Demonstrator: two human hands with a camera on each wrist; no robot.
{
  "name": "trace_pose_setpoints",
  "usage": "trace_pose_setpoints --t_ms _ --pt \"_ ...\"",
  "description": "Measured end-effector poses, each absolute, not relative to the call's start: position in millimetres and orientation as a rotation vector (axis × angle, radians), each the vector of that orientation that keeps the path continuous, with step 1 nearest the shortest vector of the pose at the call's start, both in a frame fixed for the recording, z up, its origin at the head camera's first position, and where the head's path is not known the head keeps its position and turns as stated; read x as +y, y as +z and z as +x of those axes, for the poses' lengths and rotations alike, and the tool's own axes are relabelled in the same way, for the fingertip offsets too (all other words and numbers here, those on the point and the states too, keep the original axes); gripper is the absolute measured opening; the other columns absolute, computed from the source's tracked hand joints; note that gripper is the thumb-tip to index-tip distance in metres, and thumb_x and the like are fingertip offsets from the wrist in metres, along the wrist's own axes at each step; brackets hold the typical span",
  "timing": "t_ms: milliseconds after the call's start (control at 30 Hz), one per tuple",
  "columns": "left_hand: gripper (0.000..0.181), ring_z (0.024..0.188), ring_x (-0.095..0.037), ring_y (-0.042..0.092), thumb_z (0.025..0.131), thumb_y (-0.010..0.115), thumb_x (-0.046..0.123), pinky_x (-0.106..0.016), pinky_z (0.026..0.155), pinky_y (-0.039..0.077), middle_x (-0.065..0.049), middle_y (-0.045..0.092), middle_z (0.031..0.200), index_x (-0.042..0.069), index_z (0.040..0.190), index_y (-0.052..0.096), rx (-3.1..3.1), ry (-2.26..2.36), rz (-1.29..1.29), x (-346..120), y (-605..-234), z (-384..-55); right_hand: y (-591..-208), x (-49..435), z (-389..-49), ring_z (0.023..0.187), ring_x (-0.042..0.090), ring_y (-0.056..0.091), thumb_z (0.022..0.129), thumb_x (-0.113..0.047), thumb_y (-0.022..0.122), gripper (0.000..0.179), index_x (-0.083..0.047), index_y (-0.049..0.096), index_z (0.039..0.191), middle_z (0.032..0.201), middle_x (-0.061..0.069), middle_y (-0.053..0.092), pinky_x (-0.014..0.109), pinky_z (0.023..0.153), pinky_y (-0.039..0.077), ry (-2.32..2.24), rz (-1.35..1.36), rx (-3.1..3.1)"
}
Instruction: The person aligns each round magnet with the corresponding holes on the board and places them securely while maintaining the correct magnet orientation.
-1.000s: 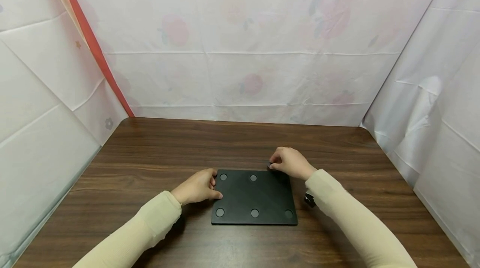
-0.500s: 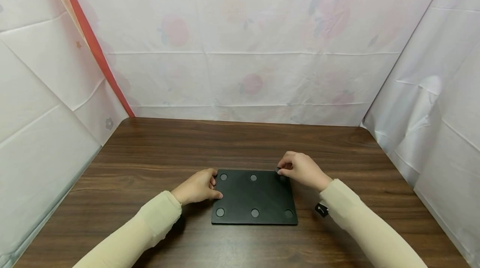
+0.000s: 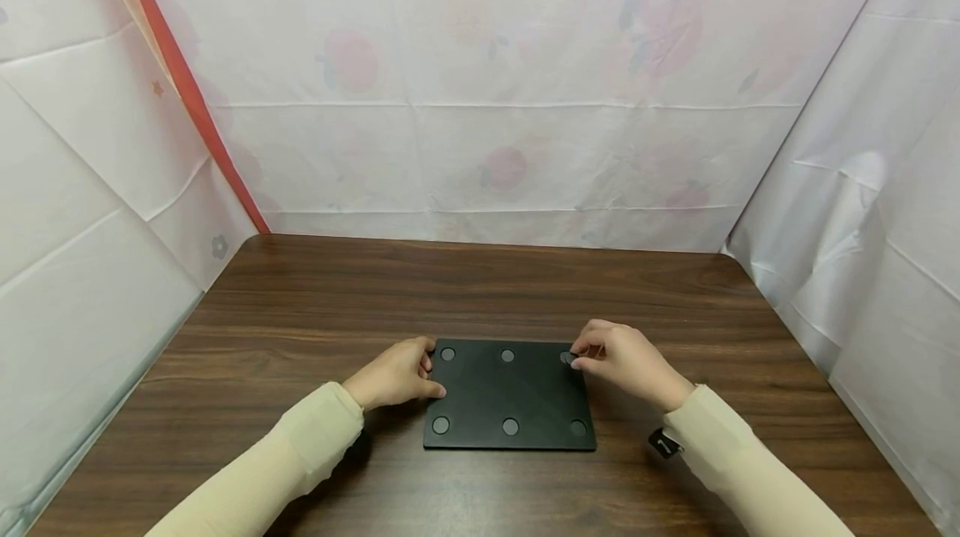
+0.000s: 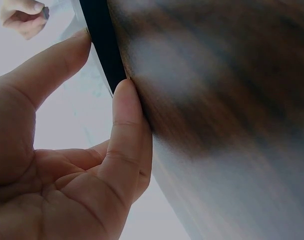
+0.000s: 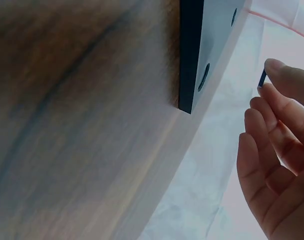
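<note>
A flat black rectangular board (image 3: 509, 391) lies on the table, with several round grey spots near its edges. My left hand (image 3: 397, 373) holds the board's left edge, thumb over the near part and fingers by the far left corner. In the left wrist view, the thumb and a fingertip meet the board's dark edge (image 4: 103, 42). My right hand (image 3: 628, 362) pinches a small, thin dark disc (image 5: 262, 78) between thumb and index finger. It is over the far right corner, beside the round spot (image 3: 566, 358) there. In the right wrist view, the disc appears above the board's face.
The brown wood-grain table (image 3: 360, 283) extends around the board. White patterned cloth (image 3: 465, 87) hangs behind it and at both sides, with a red strip (image 3: 191, 95) at the left corner. A small black device (image 3: 664, 443) sits under the right cuff.
My right hand has moved right and toward me, from beyond the board's far edge to its far right corner, keeping the disc pinched. The left hand and the board have stayed put.
</note>
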State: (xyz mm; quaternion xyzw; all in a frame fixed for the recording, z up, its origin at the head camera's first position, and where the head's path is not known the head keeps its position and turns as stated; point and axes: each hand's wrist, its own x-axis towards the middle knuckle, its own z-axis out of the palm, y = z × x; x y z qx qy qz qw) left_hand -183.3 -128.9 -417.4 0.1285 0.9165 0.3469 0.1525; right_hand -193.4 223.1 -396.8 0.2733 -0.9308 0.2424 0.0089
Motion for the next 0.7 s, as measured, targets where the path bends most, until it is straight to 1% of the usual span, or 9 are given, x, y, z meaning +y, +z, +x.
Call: trace_pose_setpoints --t_ms 233,467,700 --pt "0.077 0.078 -0.012 0.054 0.075 0.085 0.013 -0.030 0.072 0.046 -0.005 0.057 0.092 -0.011 0.136 0.046 2.630 0.999 0.364 -129 -417 -183 -400 229 -180 0.074 -0.004 0.058 0.086 -0.021 0.076 0.011 -0.019 0.075 0.096 0.093 -0.013 0.062 0.020 0.064 0.049 0.764 0.892 -2.922" --pt "0.077 0.078 -0.012 0.055 0.075 0.085 0.013 -0.030 0.072 0.047 -0.005 0.058 0.092 -0.011 0.136 0.046 2.634 0.998 0.366 -129 -418 -183 -404 232 -170 0.070 -0.005 0.056 0.084 -0.019 0.078 0.011 -0.018 0.076 0.094 0.091 -0.012 0.062 0.019 0.061 0.047 0.765 0.936 -2.893" --pt "0.077 0.078 -0.012 0.055 0.075 0.085 0.014 -0.030 0.073 0.047 -0.005 0.057 0.091 -0.011 0.136 0.046 2.637 0.993 0.369 -129 -419 -184 -407 233 -159 0.073 -0.006 0.055 0.084 -0.020 0.077 0.012 -0.019 0.075 0.096 0.091 -0.013 0.061 0.019 0.063 0.048 0.778 0.997 -2.914"
